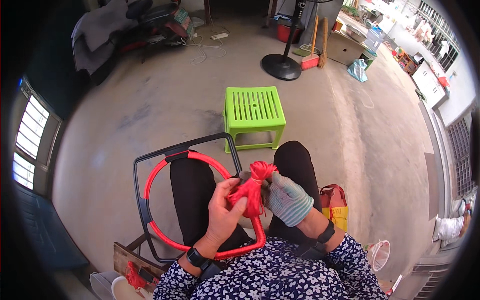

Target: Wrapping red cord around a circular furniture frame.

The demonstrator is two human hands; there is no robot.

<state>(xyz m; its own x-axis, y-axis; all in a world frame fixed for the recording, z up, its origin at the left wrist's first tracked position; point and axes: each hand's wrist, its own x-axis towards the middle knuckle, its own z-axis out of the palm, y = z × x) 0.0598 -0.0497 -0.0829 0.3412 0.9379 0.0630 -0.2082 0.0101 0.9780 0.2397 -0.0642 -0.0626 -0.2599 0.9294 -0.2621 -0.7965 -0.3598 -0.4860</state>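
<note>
My bare left hand [223, 207] is closed, thumb and fingers pinching the lower, loose part of a bundle of red cord [252, 190]. My right hand [290, 200], in a grey and teal striped knit glove, grips the bundle from the right, near its tied neck; some of its fingertips are hidden behind the cord. Looped ends fan out at the bundle's top. Across my lap leans a black squarish frame [187, 145] with a ring [150, 179] inside it. Red cord is wound round most of the ring, which passes under my left wrist.
A green plastic stool [255, 107] stands ahead of my knees. Beyond are a fan base [281, 66], a red broom [310, 60] and a covered scooter [150, 27]. A red and yellow bag [335, 205] lies by my right leg. More red cord [134, 276] sits at lower left, near a wooden stool [132, 260].
</note>
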